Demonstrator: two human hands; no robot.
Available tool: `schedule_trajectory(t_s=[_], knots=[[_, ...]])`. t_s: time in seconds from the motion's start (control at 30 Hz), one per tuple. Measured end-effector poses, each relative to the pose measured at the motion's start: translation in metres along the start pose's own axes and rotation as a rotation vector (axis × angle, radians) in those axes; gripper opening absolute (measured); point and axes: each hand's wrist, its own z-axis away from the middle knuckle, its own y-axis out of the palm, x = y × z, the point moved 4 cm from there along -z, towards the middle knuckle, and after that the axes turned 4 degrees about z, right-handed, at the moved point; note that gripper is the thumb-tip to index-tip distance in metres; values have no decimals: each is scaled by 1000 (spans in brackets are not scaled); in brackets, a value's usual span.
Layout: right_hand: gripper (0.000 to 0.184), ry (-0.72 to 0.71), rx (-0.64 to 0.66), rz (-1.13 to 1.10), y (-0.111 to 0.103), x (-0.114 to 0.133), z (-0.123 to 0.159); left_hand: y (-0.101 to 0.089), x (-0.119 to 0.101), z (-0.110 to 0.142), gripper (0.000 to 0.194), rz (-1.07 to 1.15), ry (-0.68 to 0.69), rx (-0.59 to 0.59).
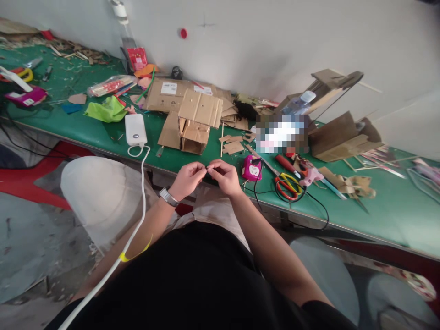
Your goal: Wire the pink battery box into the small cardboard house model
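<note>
My left hand (190, 178) and my right hand (223, 176) meet at the table's front edge, above my lap. Both are closed in a pinch, fingertips nearly touching around something dark and tiny that I cannot make out. Just beyond them stands a cardboard box structure (195, 144) with an open front and a folded flap on top. Right of my right hand lies a pink device with a white face (252, 168), a dark cord running from it. Small cardboard scraps (233, 145) and a thin wooden stick (222, 140) lie behind my hands.
A white power bank (135, 129) with a white cable (143, 192) crosses over my left arm. Scissors (288, 187), a pink glue gun (312, 176) and cords crowd the right. Cardboard constructions (345, 137) stand at the far right, green cloth (106, 110) at the left.
</note>
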Motion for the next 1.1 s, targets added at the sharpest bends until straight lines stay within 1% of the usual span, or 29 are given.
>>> schedule_trajectory(t_s=[0.17,0.3,0.47,0.63,0.83,1.0,1.1], knots=[[37,5,6,25,1,1,0,-1,0,0,23,4,-27,-25],[35,-11,9,18,2,3,0,-1,0,0,21,-16,-24,-49],[36,5,13,25,3,4,1,-1,-1,0,18,-12,-21,-79],[32,-10,28,-14,3,5,1,0,0,-1,17,34,-39,-83],[35,7,35,-17,0,3,1,0,-2,0,19,54,-37,-82],[30,-5,21,-43,0,0,0,0,-4,1,19,15,-24,-63],[31,3,23,-49,0,0,0,-1,-5,1,19,-17,-7,-61]])
